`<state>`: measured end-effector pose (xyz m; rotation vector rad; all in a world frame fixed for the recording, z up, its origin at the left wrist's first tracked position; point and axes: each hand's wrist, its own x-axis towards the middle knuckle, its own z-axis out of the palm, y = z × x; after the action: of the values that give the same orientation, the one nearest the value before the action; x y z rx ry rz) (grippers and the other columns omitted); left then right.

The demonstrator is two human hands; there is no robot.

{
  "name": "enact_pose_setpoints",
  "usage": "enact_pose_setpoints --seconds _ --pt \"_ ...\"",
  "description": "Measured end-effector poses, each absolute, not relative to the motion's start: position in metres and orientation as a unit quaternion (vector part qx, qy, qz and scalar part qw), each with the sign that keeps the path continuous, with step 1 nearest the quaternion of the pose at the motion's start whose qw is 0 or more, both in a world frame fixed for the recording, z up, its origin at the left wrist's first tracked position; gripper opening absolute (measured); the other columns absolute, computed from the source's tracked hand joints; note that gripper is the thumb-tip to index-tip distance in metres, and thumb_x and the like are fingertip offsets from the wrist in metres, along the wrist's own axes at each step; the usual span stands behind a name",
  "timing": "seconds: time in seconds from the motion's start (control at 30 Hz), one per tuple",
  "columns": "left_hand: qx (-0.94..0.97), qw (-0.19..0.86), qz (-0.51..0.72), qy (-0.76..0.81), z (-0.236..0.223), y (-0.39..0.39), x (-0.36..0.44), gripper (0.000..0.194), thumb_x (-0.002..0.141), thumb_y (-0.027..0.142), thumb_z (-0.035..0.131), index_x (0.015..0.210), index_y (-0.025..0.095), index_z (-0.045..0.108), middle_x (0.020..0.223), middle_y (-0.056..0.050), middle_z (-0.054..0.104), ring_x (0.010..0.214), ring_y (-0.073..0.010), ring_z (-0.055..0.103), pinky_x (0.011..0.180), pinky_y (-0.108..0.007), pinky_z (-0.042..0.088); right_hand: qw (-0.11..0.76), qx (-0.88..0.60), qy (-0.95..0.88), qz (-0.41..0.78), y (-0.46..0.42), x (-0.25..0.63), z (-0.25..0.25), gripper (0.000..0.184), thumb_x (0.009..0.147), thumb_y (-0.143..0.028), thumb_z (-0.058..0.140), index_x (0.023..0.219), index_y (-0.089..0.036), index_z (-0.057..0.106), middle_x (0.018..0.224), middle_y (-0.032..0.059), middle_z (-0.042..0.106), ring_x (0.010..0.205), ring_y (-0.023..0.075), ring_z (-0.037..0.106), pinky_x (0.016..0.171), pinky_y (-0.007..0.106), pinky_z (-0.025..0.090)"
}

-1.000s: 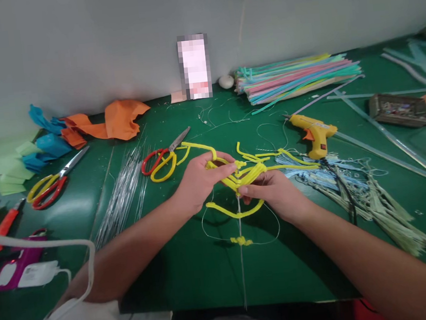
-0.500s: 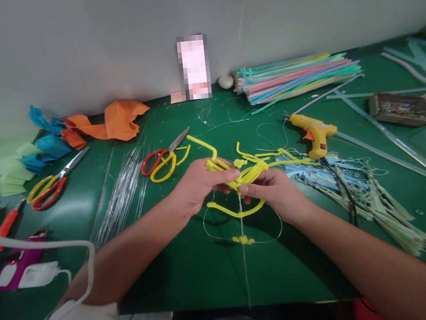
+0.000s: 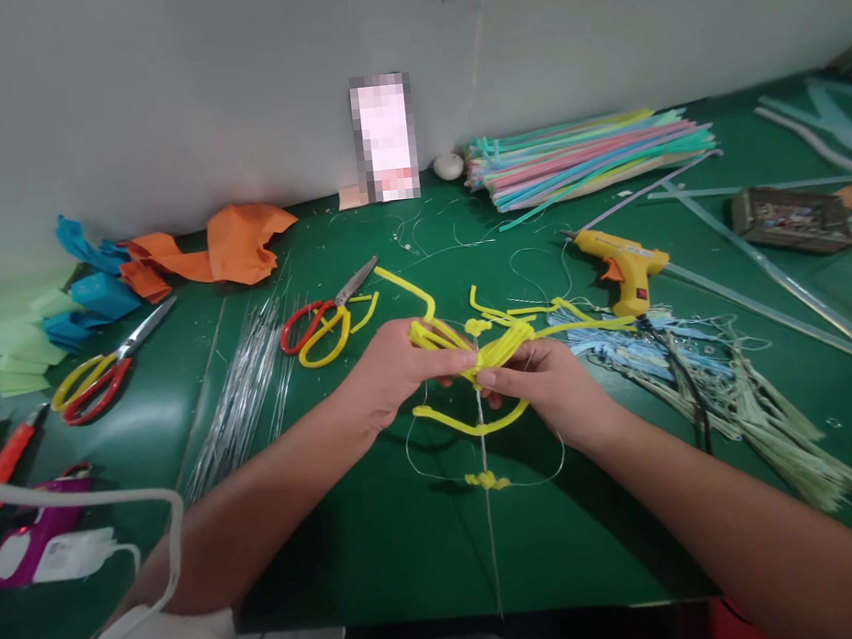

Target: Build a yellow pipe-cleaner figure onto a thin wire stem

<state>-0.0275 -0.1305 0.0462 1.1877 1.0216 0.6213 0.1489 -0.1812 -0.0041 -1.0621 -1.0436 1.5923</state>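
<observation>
Both hands pinch one bundle of bent yellow pipe cleaners (image 3: 505, 345) at its middle, above the green table. My left hand (image 3: 406, 360) grips it from the left, thumb laid along the loops. From the right, my right hand (image 3: 541, 379) holds it with thumb and fingers close to the left thumb. A thin wire (image 3: 492, 534) hangs down from the bundle towards me. Below the hands curves a yellow pipe cleaner (image 3: 474, 428), and a small yellow knotted piece (image 3: 487, 479) sits lower on the wire. The fingertips behind the bundle are partly hidden.
Red-and-yellow scissors (image 3: 326, 334) lie left of the hands, beside thin wires (image 3: 242, 397); a second pair of scissors (image 3: 101, 386) is farther left. To the right are a yellow glue gun (image 3: 623, 260) and tassels (image 3: 702, 363). Coloured pipe cleaners (image 3: 591, 158) lie behind.
The view has shifted slightly. Both hands keep their hold on the yellow pipe cleaners, with the left thumb lying a little flatter against the bundle.
</observation>
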Motion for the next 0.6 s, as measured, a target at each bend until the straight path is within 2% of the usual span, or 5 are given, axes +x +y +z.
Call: enact_pose_setpoints --seconds 0.17,0.4,0.6 --pt "0.503 0.666 0.313 0.454 0.041 -0.135 -0.025 0.029 0.060 0.025 0.084 0.079 0.013 0.067 0.071 0.001 0.066 0.059 -0.0077 0.057 0.057 -0.022 0.048 0.474 -0.429 -0.398 0.658 -0.179 0.148 -0.003 0.020 0.065 -0.038 0.084 0.068 -0.020 0.076 0.063 0.0009 0.069 0.052 0.0111 0.059 0.055 0.026 0.050" --pt "0.481 0.719 0.354 0.356 0.041 -0.134 -0.023 0.034 0.064 0.016 0.077 0.095 0.016 0.063 0.071 0.004 0.061 0.057 -0.0053 0.056 0.054 -0.018 0.046 0.490 -0.412 -0.359 0.679 -0.176 0.151 0.006 0.022 0.068 -0.037 0.082 0.062 -0.018 0.074 0.057 0.0011 0.067 0.048 0.0102 0.057 0.053 0.025 0.049" --pt "0.490 0.691 0.381 0.370 0.039 -0.135 -0.022 0.021 0.069 0.020 0.076 0.084 0.015 0.063 0.080 0.002 0.065 0.055 -0.0036 0.056 0.052 -0.018 0.047 0.479 -0.413 -0.374 0.678 -0.177 0.150 0.004 0.022 0.070 -0.037 0.081 0.060 -0.018 0.073 0.056 0.0008 0.067 0.047 0.0094 0.058 0.052 0.023 0.048"
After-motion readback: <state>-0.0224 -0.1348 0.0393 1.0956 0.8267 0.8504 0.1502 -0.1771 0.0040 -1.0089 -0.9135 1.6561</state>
